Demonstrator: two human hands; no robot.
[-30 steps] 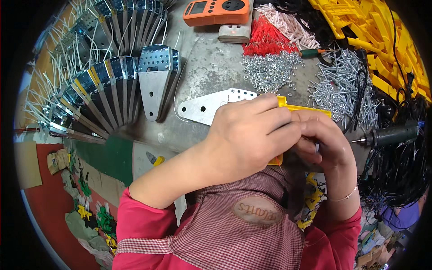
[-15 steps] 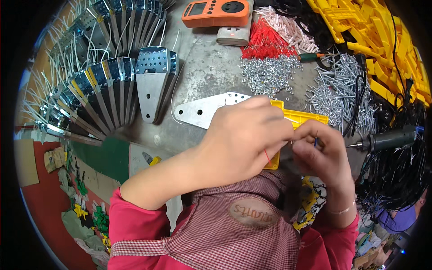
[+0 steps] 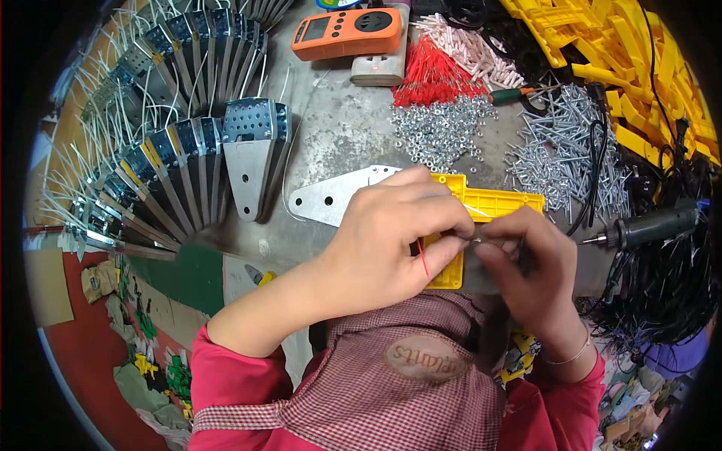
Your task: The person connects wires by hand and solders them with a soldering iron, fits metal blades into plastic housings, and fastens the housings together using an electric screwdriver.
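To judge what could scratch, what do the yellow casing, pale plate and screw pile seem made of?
Yellow casing: likely moulded plastic, satin, judging by thin ribs and even colour. Pale plate: probably metal, dull grey, with round holes. Screw pile: metal, perhaps plated, from silvery glints.

A line of brown lettering stands on the tan oval patch (image 3: pixel 426 358) of the checked apron (image 3: pixel 353 402), below the grip of the left hand (image 3: pixel 398 234) and right hand (image 3: pixel 535 259), on the wearer's side. Beyond the grip, toward the upper left, the orange plug-in power meter (image 3: pixel 346 46) has a grey display (image 3: pixel 317 28) and small round buttons; any figures or marks there are too small to read.
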